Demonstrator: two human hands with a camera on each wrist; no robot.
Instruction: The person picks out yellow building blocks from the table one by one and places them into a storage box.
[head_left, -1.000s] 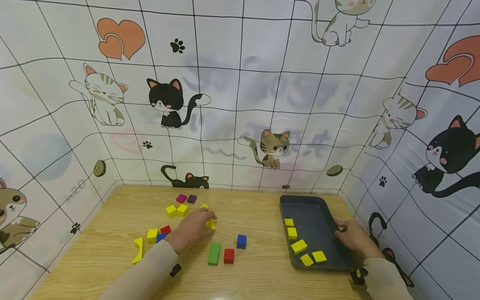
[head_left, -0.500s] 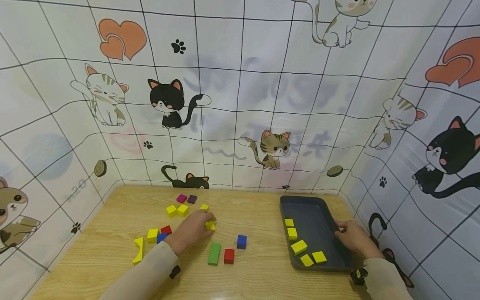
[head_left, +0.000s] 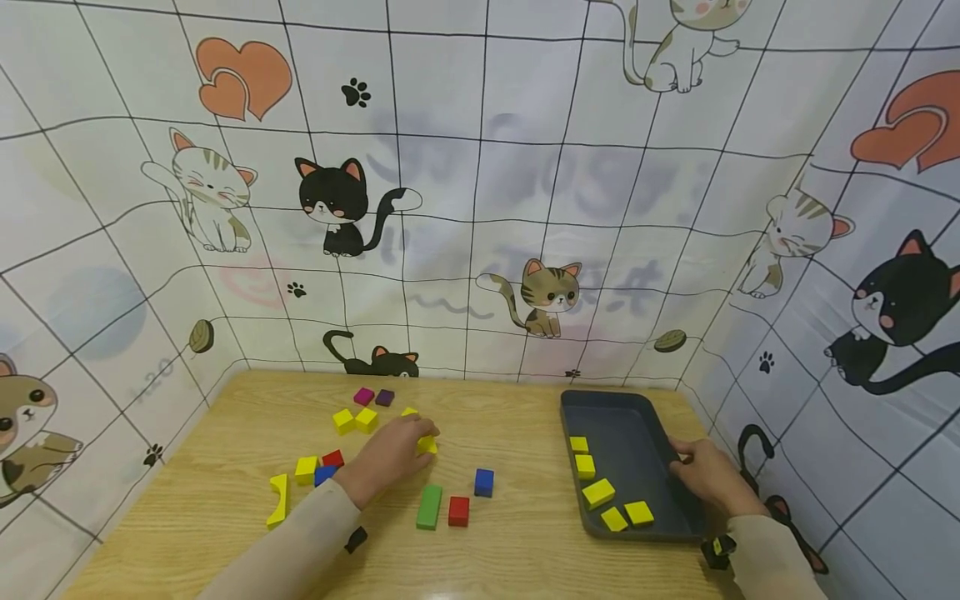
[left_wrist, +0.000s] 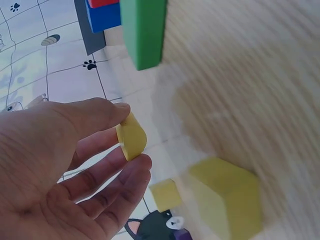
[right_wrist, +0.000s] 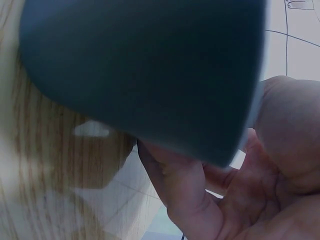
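Block [left_wrist: 132, 138], yellow: pinched between left hand [head_left: 388, 454] thumb and fingers. I note tray [head_left: 609, 417] well to its right, long axis running away from the body; right hand [head_left: 708, 475] grips its right rim. Bare wood between; blue cube [head_left: 483, 483] nearer the body. 5 yellow pieces [head_left: 598, 493] leave tray's far end open.

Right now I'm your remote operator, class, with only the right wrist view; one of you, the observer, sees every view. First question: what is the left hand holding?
Observer: The left hand pinches a yellow block between thumb and fingers.
Operator: What lies inside the tray?
Observer: Five yellow blocks show there.
Operator: And which loose block on the table is nearest the tray?
Observer: In the head view, the blue block to the right of the red one.
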